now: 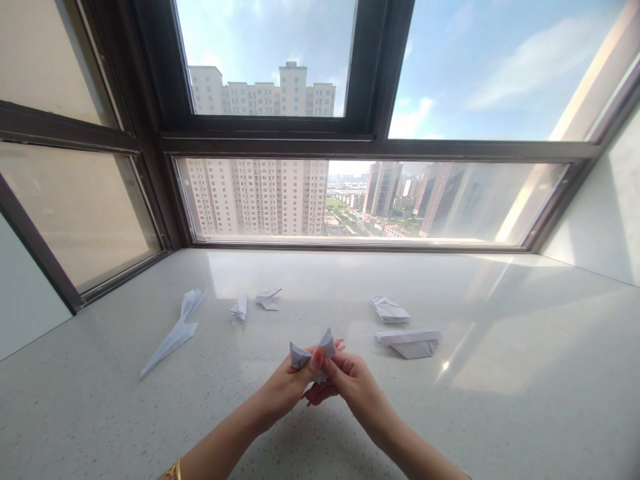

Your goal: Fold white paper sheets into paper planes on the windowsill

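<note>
Both of my hands meet over the middle of the white stone sill (500, 400) and hold one small folded paper piece (311, 355) between them. My left hand (289, 385) pinches it from the left with thumb and fingers. My right hand (350, 381) grips its right side, with the paper's two pointed flaps sticking up above my fingertips. The piece is lifted a little off the surface.
Other folded paper shapes lie on the sill: a long paper plane (175, 333) at the left, two small folded pieces (239, 309) (269, 299) behind my hands, and two larger folded pieces (390, 310) (410, 343) at the right. A dark-framed window (370, 143) runs along the back.
</note>
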Tool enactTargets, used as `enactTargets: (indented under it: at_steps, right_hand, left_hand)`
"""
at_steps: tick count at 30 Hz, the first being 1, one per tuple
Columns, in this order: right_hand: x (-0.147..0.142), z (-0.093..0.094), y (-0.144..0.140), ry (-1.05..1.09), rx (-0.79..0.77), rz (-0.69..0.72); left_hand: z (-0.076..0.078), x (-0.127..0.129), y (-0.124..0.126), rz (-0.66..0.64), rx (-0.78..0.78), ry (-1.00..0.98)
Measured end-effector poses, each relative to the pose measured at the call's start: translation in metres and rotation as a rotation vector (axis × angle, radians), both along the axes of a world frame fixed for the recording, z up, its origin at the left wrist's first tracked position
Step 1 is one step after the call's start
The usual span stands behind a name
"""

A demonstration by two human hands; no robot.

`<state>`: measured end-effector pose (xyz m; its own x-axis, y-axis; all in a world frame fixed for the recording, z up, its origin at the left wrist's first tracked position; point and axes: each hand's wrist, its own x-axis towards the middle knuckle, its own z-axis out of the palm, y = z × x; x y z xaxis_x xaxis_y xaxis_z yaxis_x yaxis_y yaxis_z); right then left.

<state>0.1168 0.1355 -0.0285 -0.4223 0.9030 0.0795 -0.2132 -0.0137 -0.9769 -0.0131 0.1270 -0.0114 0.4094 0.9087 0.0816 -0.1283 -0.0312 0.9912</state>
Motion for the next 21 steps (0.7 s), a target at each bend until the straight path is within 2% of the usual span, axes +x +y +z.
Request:
enactTargets:
  at_steps: [6,11,21]
  right_hand:
    - [0.0018,0.0052,-0.0003,0.026,0.043,0.095]
    - [0.0009,0.0007,0.0006,0.04,0.02,0.075]
    - [-0.0035,0.0058,-0.0041,0.053,-0.006,0.015]
  left_hand:
    - [-0.0084,-0.0018,0.0049,-0.032,-0.158,-0.125]
    - [-0.0062,-0.0012,0.0065,-0.169,-0.303,-0.248]
    - [-0.0026,-0.0028,0.0094,-0.208,-0.379,-0.322]
